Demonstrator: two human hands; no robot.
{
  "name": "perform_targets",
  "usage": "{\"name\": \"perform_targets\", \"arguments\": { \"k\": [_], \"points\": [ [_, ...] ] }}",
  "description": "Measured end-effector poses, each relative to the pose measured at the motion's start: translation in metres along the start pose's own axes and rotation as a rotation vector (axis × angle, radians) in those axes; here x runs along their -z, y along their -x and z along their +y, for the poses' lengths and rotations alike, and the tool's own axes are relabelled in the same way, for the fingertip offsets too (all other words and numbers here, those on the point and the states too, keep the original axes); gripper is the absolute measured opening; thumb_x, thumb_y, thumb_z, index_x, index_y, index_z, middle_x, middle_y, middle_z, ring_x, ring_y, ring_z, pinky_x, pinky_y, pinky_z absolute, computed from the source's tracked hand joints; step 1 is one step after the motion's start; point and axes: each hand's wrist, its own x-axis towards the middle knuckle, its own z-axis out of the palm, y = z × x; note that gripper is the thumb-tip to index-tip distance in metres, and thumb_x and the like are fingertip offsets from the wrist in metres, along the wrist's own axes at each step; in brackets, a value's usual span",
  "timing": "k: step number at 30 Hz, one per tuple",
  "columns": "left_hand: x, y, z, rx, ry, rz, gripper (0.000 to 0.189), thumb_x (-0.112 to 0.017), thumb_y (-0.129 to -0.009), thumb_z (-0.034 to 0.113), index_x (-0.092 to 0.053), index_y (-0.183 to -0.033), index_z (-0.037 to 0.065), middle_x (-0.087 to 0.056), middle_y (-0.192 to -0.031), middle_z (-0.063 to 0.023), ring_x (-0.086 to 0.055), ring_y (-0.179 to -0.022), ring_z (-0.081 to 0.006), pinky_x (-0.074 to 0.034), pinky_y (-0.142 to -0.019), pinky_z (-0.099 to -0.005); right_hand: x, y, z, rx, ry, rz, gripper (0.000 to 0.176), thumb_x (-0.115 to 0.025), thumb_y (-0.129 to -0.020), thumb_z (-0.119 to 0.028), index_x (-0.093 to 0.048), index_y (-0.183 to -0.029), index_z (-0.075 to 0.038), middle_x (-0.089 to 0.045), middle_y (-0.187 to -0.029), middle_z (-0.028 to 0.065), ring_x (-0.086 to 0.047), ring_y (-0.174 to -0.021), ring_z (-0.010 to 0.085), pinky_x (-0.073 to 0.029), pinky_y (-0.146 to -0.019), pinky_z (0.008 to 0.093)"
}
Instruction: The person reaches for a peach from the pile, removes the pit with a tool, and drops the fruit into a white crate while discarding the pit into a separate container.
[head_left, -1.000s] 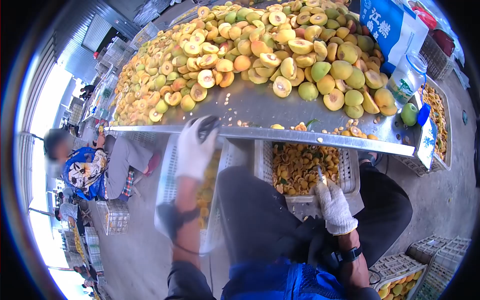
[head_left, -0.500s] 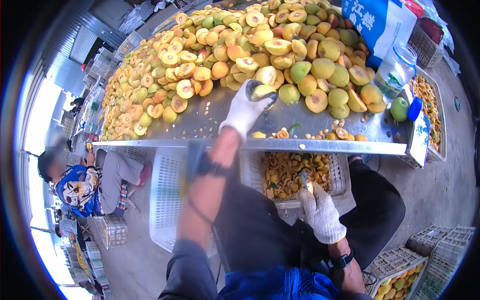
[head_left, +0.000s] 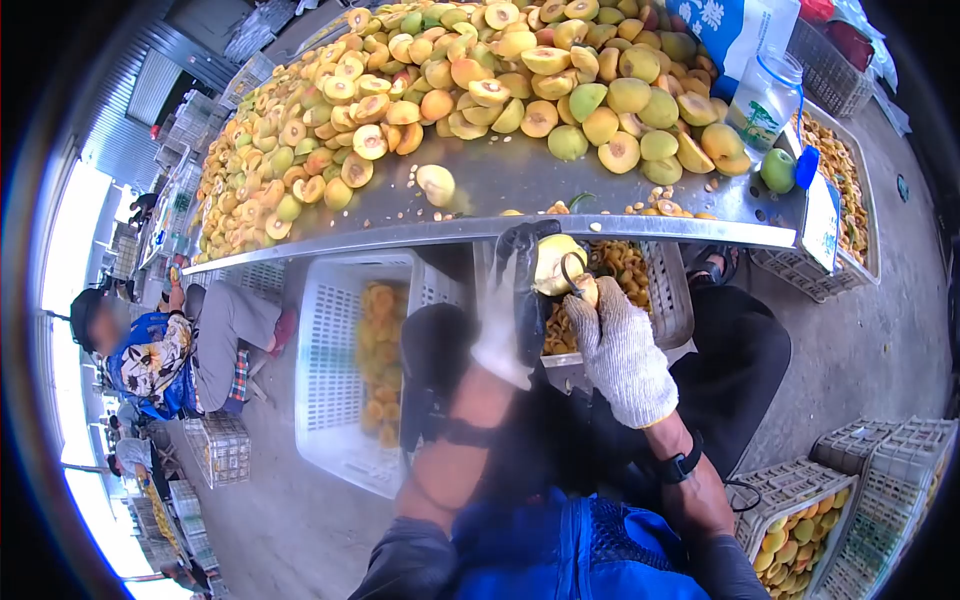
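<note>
In the head view, my left hand [head_left: 512,295], in a white glove with dark-coated fingers, holds a pale yellow peach half [head_left: 555,262] just off the table's front edge. My right hand [head_left: 622,352], in a white knitted glove, grips a pitting tool [head_left: 573,272] whose thin curved loop lies against the fruit's face. Both hands are over a crate of pits and scraps [head_left: 622,268]. Another peach half [head_left: 436,185] lies apart on the metal table [head_left: 480,190], in front of the big heap of halved peaches [head_left: 400,95].
A white crate [head_left: 320,350] with peach halves stands at left below the table. A plastic jar [head_left: 765,100], a green fruit [head_left: 778,171] and a blue cap [head_left: 807,167] are at the table's right end. Fruit crates [head_left: 790,510] stand lower right; a seated person [head_left: 160,345] works at left.
My left hand has drawn back from the heap with a peach and met my right hand, which has risen with the tool. A peach half now lies apart on the table.
</note>
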Motion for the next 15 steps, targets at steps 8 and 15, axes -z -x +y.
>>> {"name": "perform_targets", "arguments": {
  "k": [8,15],
  "points": [
    [-0.040,0.017,-0.011,0.237,0.417,0.241,0.037,-0.057,-0.097,0.025,-0.056,-0.126,0.002,-0.062,-0.108,-0.0059,-0.061,-0.093,-0.0159,-0.052,-0.080,-0.0296,-0.013,-0.002,0.009,-0.121,-0.100,-0.004,0.018,-0.054,-0.099,-0.019,-0.054,-0.096,0.000,-0.060,-0.077,0.0246,-0.060,-0.075,0.0473,-0.046,-0.062,0.0491],
    [-0.036,0.006,-0.007,0.601,0.697,0.248,0.030,-0.054,-0.099,0.029,-0.060,-0.111,0.002,-0.064,-0.091,-0.0033,-0.062,-0.077,-0.0119,-0.053,-0.067,-0.0258,-0.013,-0.001,0.017,-0.111,-0.025,-0.085,0.020,-0.053,-0.098,-0.017,-0.058,-0.103,0.001,-0.063,-0.082,0.0261,-0.062,-0.079,0.0477,-0.050,-0.066,0.0489]
  ]
}}
